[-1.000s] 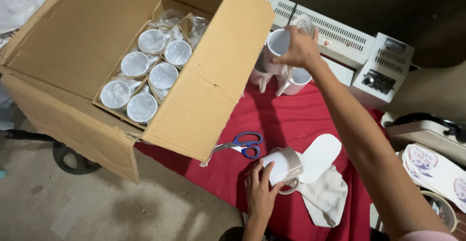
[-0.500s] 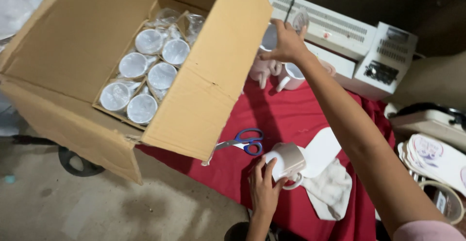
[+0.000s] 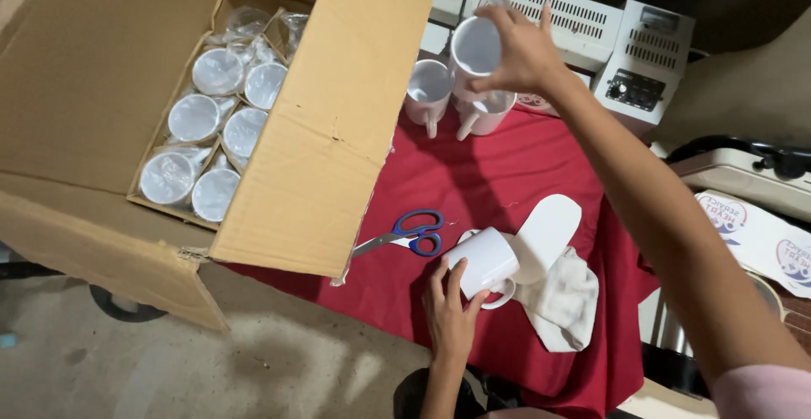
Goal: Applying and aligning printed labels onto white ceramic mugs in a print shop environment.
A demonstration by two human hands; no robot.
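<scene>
My right hand [image 3: 524,51] reaches far across the red cloth [image 3: 515,174] and grips a white mug [image 3: 473,47] by its side, held just above two more white mugs [image 3: 429,89] standing by the grey machine. My left hand [image 3: 452,313] is near the front edge, fingers wrapped around another white mug [image 3: 483,260] lying on its side. Beside that mug lie a white oval sheet [image 3: 547,233] and a white rag [image 3: 564,296]. Blue-handled scissors [image 3: 405,235] rest on the cloth just left of my left hand.
A large open cardboard box [image 3: 321,132] on the left holds several plastic-wrapped white mugs [image 3: 215,123] in a divider. A grey machine [image 3: 591,30] with vents stands at the back. Printed white sheets [image 3: 760,237] lie at the right. Concrete floor lies below.
My right hand has lifted its mug up and toward the stack at the back. The view has tilted, and my left hand keeps its hold on the lying mug.
</scene>
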